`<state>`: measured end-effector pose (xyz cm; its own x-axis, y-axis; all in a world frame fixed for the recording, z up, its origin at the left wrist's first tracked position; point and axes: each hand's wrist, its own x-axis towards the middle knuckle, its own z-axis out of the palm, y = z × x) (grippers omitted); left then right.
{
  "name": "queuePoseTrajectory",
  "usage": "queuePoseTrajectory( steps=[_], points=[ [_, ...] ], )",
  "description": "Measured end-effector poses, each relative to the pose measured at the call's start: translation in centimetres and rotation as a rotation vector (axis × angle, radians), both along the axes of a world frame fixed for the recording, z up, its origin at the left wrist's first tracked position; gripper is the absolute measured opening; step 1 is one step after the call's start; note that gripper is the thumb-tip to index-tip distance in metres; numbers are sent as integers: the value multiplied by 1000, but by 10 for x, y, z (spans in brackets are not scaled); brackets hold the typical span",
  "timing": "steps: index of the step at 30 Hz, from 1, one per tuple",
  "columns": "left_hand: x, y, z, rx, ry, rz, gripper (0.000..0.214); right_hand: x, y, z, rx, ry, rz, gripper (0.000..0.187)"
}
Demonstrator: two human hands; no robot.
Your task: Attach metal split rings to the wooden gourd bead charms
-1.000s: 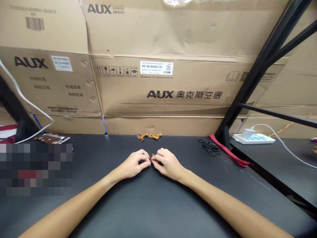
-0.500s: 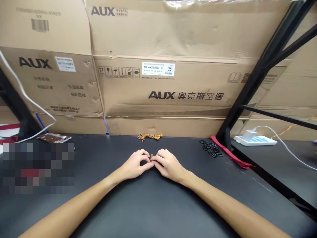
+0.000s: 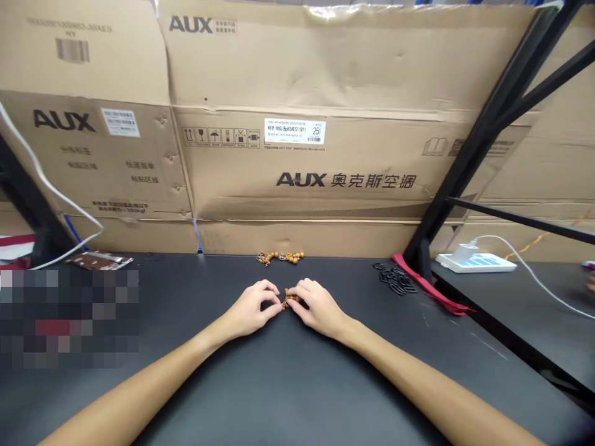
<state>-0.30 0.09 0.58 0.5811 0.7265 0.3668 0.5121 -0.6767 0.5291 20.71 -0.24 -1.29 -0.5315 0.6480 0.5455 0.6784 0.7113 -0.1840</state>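
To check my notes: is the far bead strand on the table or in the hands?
On the table: the far bead strand lies on the black tabletop, apart from the left hand and right hand.

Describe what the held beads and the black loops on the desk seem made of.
The beads look like polished wood: warm orange-brown with a soft sheen, though plastic can't be ruled out. The black loops look like matte plastic or rubber: dull, no glints.

Flattened AUX cardboard boxes [image 3: 297,74] stacked behind a black table [image 3: 297,396]; black rings [image 3: 395,279] beside a red strap [image 3: 430,286]; farther right, a white power strip [image 3: 474,263] on a separate black surface [image 3: 548,297].
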Motion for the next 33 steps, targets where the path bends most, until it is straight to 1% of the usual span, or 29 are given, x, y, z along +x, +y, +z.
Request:
queuePoseTrajectory(
  steps=[4,6,8,12,14,16,21,23,25,28,30,33],
  points=[
    [1,-1,-1,17,16,4,15,-1,-4,3,-20,40,124,12],
    [1,-1,-2,41,14,1,15,-2,-5,4,-24,52,153,12],
    [1,0,-3,57,6,1,16,-2,-4,4,-17,48,138,13],
    [-1,1,-2,57,-4,11,17,0,-1,1,-11,9,25,13],
    [-1,1,-2,65,4,15,18,1,1,0,-24,2,-8,13],
    [-1,1,-2,75,19,17,18,1,0,0,-35,9,4,12],
    [-1,0,-6,117,49,12,15,-1,-5,6,-45,59,123,13],
    [-1,1,-7,127,52,4,14,-1,-6,6,-48,62,141,12],
    [-2,1,-8,126,50,-1,16,-1,-5,5,-41,45,115,12],
    [-2,2,-9,126,50,-7,17,1,0,2,-33,23,24,13],
    [-2,2,-8,130,55,-9,17,3,2,1,-39,23,-10,13],
    [-2,0,-8,138,66,-7,16,3,1,1,-57,32,31,13]
  ],
)
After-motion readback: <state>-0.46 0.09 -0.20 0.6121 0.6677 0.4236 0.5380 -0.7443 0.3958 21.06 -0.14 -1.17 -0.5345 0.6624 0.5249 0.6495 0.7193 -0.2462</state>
